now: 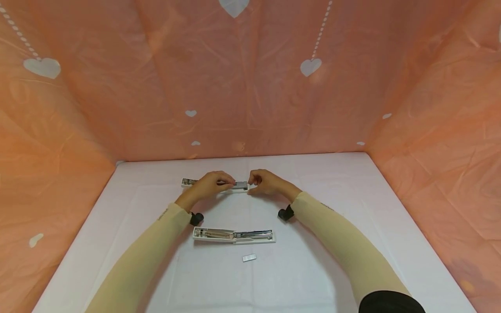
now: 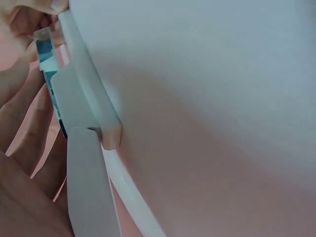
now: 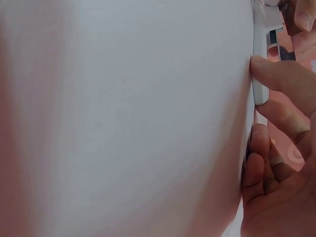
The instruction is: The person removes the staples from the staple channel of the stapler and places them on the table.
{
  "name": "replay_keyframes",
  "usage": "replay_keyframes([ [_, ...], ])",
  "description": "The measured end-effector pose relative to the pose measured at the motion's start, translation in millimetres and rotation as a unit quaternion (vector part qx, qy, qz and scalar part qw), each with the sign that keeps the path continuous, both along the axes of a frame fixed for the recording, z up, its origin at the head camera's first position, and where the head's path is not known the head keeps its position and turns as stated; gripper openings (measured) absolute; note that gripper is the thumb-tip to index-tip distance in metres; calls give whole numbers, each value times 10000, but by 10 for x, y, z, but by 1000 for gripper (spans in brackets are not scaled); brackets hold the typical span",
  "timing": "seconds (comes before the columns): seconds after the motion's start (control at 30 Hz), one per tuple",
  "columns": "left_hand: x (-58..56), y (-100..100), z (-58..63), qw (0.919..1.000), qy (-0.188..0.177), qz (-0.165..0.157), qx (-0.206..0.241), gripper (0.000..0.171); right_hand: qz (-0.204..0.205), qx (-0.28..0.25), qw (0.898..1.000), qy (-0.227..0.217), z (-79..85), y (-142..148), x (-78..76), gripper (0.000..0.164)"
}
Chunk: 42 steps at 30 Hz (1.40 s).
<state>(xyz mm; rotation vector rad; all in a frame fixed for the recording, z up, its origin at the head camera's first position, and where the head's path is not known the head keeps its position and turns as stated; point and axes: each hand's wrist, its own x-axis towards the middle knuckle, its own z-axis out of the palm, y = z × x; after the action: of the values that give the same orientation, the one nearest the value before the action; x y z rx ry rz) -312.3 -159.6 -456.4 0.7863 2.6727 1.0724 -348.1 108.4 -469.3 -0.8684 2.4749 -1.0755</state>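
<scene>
At the back of the table lies a long white stapler (image 1: 189,181), opened out flat, with its metal magazine (image 1: 241,185) showing. My left hand (image 1: 210,184) is over its middle, thumb and index finger closed at the magazine and hiding the hinge area. My right hand (image 1: 268,182) pinches the right end of the white base between thumb and index finger. In the right wrist view the thumb (image 3: 269,71) presses on that end, other fingers curled below. The left wrist view has the left fingers (image 2: 29,128) alongside the stapler's white body (image 2: 91,173).
Nearer to me lies a second white stapler (image 1: 219,234), also opened out, its metal parts facing up. A short strip of staples (image 1: 249,258) is in front of it. Orange cloth walls (image 1: 250,87) with pale hearts enclose the white table (image 1: 313,269) at the back and sides.
</scene>
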Motion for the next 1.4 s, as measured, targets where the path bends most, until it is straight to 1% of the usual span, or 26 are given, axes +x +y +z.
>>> replay_keyframes([
  [0.17, -30, -22, 7, 9993, -250, -174, 194, 27, 10, -4, 10000, -18, 14, 12, 8, 23],
  [0.37, -32, -35, 72, 9971, -674, -299, 208, 31, 43, -50, 10000, -47, 8, 20, 10, 23],
  [0.43, -32, -36, 84, 9965, -752, -325, 185, 30, 58, -39, 10000, -33, 5, 20, 8, 24],
  [0.6, -22, -35, 103, 9965, -747, -338, 148, 30, 17, -8, 10000, -50, 5, 12, 5, 24],
  [0.83, -21, -30, 113, 9949, -947, -306, 187, 32, -7, 27, 10000, -81, -14, 8, -11, 24],
  [0.97, -20, -31, 114, 9945, -976, -308, 199, 32, -5, 5, 10000, -73, -18, 6, -10, 24],
  [1.23, -34, -50, 123, 9917, -1202, -163, 416, 32, 6, -31, 10000, -51, -14, -2, -4, 25],
  [1.4, -38, -48, 119, 9910, -1232, -109, 513, 32, 12, -22, 10000, -61, -9, 3, 2, 25],
])
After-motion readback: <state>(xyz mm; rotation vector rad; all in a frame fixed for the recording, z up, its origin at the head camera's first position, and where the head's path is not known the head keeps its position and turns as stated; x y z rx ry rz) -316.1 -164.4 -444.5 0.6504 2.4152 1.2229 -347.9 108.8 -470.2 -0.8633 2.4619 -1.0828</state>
